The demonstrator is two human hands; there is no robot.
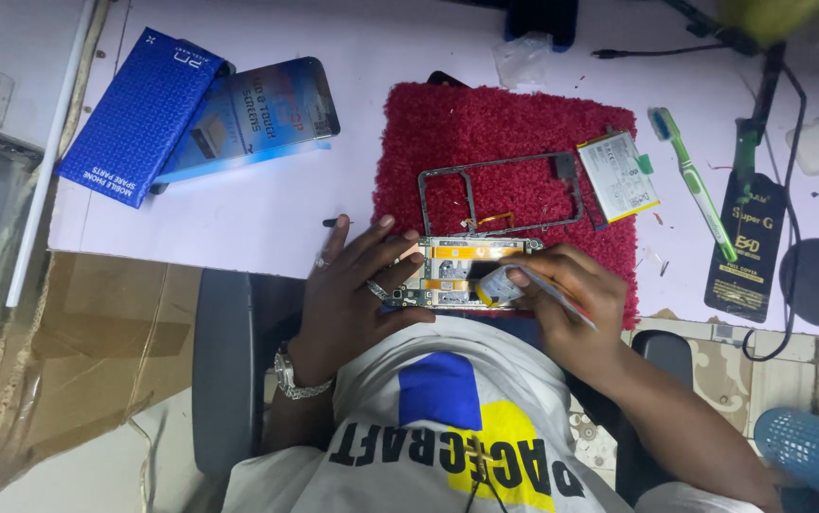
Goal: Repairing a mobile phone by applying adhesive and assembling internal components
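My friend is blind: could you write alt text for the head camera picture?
A person's left hand steadies an opened phone on a red mat while the right hand works a thin tool into it. A detached phone frame, battery and green toothbrush lie nearby.

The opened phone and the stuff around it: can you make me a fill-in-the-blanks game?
1. The opened phone lies on a ____ mat.
2. The toothbrush is ____ and white.
3. The left hand wears a ____ on its wrist.
4. The right hand holds a thin ____ over the phone.

Missing words: red; green; watch; tool
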